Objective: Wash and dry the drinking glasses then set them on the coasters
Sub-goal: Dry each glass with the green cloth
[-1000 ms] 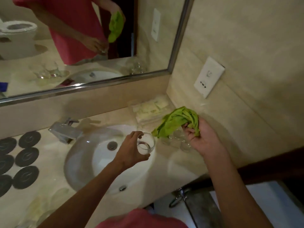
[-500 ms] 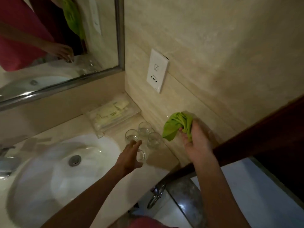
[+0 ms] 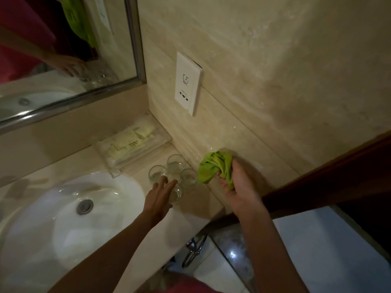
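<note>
Several clear drinking glasses stand close together on the beige counter right of the sink: one at the back (image 3: 175, 163), one at the left (image 3: 156, 175), one at the right (image 3: 189, 179) and one nearest me (image 3: 177, 193). My left hand (image 3: 159, 197) hovers over the nearest glass with straight fingers, holding nothing. My right hand (image 3: 239, 187) grips a bunched green cloth (image 3: 213, 168) against the side wall, right of the glasses. No coasters are in view.
A white sink (image 3: 63, 218) with a metal drain (image 3: 84, 206) fills the lower left. A clear tray of sachets (image 3: 131, 144) sits in the counter's back corner. A white wall socket (image 3: 187, 83) and a mirror (image 3: 63, 49) are above. The counter edge (image 3: 203, 220) drops to a tiled floor.
My left hand set the glass it held over the sink down beside the other glasses and let go. My right hand carried the cloth right, toward the wall. The view swung right.
</note>
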Demonstrator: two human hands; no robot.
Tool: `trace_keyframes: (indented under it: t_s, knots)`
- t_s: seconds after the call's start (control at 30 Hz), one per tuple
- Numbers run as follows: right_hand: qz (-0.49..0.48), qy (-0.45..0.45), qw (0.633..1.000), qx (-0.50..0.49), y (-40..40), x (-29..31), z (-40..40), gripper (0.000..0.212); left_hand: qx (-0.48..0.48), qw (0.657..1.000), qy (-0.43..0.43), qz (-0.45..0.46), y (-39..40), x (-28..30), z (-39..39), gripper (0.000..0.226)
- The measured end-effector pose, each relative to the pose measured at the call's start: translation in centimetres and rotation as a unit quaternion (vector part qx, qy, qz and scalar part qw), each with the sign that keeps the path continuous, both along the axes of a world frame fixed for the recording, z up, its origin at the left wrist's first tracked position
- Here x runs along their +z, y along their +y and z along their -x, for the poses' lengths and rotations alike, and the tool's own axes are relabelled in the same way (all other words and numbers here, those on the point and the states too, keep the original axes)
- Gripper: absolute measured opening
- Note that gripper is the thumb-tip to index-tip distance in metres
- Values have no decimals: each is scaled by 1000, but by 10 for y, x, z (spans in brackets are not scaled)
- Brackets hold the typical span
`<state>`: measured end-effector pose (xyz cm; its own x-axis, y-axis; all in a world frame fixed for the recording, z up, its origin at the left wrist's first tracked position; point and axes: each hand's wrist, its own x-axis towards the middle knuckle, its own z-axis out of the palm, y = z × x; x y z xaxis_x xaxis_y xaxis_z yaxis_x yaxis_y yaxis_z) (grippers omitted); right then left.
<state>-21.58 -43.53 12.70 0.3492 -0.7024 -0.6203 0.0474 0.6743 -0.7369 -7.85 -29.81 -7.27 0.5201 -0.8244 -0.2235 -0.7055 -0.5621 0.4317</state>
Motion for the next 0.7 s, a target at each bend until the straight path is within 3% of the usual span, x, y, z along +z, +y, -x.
trace_keyframes:
  t_s: [0.27,0.37,0.57,0.7]
  knots:
    - [-4,16,1000,20,10,2,-8,27,-33,998,-20,-45,1,7,-1,102]
    - [-2,-2,998,60,20,11,-18,32,-40,999,-23,-24,15,22,-6,95]
    - [85,-28,967,237,75,27,-56,20,58,997,-31,34,85,56,-36,64]
    - [174,-10,921,349,124,19,-90,30,157,986,-9,61,157,78,-59,51]
